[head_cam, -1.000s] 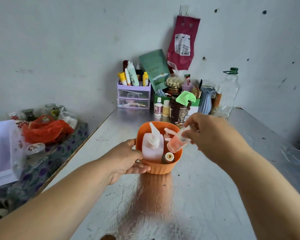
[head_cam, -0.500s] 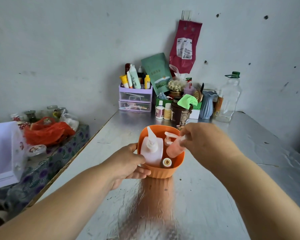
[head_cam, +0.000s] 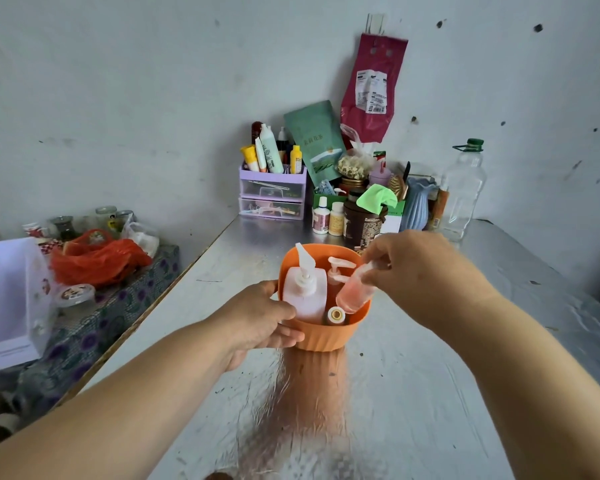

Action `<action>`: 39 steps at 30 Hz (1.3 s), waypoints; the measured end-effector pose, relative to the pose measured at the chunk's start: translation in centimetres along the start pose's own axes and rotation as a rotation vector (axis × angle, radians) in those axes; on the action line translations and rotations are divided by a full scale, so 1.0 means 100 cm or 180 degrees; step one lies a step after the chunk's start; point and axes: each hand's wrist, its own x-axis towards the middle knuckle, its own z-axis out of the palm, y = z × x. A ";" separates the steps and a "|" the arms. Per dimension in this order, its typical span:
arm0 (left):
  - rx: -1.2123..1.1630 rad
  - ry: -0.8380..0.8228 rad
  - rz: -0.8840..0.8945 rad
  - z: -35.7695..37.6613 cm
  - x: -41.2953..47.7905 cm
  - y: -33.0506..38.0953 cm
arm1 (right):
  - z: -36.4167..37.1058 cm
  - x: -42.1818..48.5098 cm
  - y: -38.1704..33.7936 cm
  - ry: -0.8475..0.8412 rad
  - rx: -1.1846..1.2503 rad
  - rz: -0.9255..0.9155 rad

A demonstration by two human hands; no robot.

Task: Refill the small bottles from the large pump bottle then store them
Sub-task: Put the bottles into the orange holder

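Small pink bottle (head_cam: 355, 292) pinched at top by right hand (head_cam: 426, 275), tilted, bottom inside orange bowl (head_cam: 326, 337) beside large pump bottle (head_cam: 305, 299). Bowl rim gripped by left hand (head_cam: 257, 317); bowl rested on metal table (head_cam: 430, 393).

The left hand (head_cam: 257, 317) grips the ribbed orange plastic basket (head_cam: 326, 337) at nine o'clock; the right hand (head_cam: 423, 271) pinches a tilted small translucent pink bottle (head_cam: 355, 292) at three o'clock.

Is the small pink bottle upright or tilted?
Tilted: the small pink bottle leans, top held by the right hand, base inside the orange basket.
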 end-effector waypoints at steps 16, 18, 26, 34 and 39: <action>0.0088 -0.0044 0.0040 0.010 -0.004 0.003 | 0.023 0.015 -0.015 -0.0601 -0.0791 -0.0400; 0.0094 -0.0028 0.0036 0.010 -0.003 0.003 | 0.021 0.016 -0.011 -0.0510 -0.0590 -0.0298; -0.0235 -0.0031 0.0009 0.003 0.002 0.000 | 0.025 0.014 -0.002 -0.0221 0.0218 0.0107; -0.0261 -0.0044 0.0046 0.006 0.003 0.000 | 0.029 0.023 0.013 -0.0514 0.0187 0.0129; -0.0230 -0.0023 0.0030 0.007 0.003 0.002 | 0.021 0.030 0.011 0.0254 0.0564 -0.0021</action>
